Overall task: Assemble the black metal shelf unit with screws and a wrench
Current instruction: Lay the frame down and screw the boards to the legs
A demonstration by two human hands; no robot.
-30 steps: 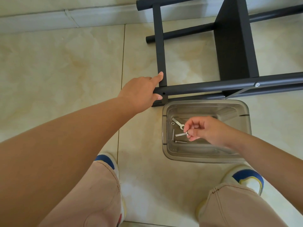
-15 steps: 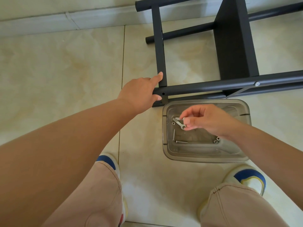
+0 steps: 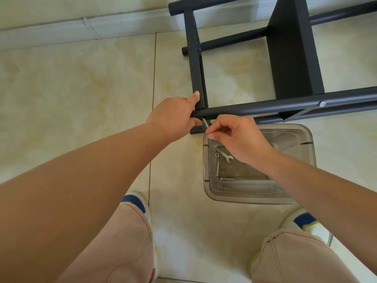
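My left hand (image 3: 173,117) grasps the end of the black shelf frame (image 3: 265,107) lying on the tiled floor (image 3: 81,88). My right hand (image 3: 238,135) pinches a screw (image 3: 205,123), its tip at the tube's hole. The wrench (image 3: 224,155) lies in the clear tub (image 3: 306,160) just beside the frame.

left hand (image 3: 173,117) grips the end of the black tube (image 3: 285,105) on the shelf frame (image 3: 293,54), index finger lying up along the upright bar. right hand (image 3: 236,135) pinches a screw (image 3: 205,123), tip right at the hole in the tube. clear plastic bin (image 3: 306,160) just below on the tile floor (image 3: 81,78) has the wrench (image 3: 224,155) and a couple of loose screws (image 3: 227,178) in it.
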